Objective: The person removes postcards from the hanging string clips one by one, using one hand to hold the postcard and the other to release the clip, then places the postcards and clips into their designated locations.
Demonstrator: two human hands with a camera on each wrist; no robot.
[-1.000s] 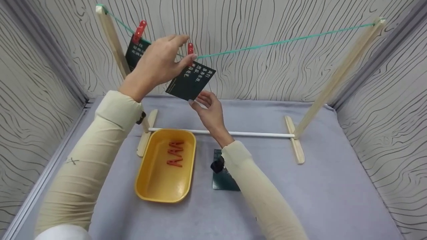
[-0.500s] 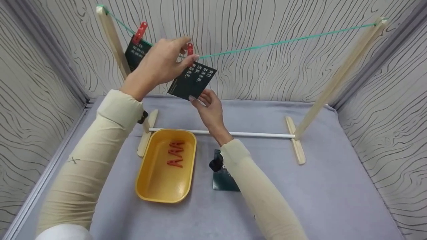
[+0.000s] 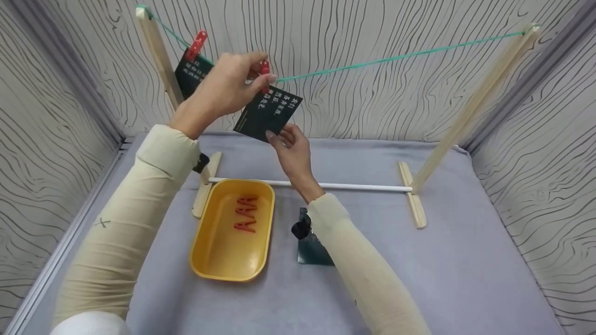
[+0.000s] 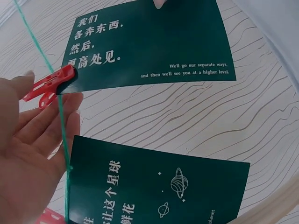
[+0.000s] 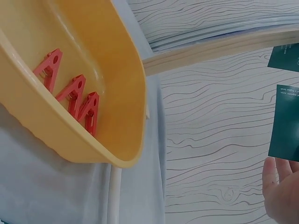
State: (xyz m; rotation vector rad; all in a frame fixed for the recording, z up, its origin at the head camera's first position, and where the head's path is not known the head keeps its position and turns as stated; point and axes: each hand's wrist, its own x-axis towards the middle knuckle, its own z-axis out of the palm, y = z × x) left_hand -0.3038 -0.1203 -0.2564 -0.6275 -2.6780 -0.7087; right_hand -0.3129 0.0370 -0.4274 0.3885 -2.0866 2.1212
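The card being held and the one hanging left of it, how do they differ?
The held card shows only writing; the left card adds planet drawings. The held card's writing runs out from the line, the left card's runs along it. Both are dark green with white lettering.

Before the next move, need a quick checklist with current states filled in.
1. Red clip on the held card's corner: ok, overlaps it.
2. Green cord caught in that clip: cannot tell, the bite is hidden.
3. Right hand supporting the card: ok, pinching it at a lower corner.
4. Left hand clear of the clip: not ok, it is at the clip.
5. Spare clips available: ok, three in the yellow tray.
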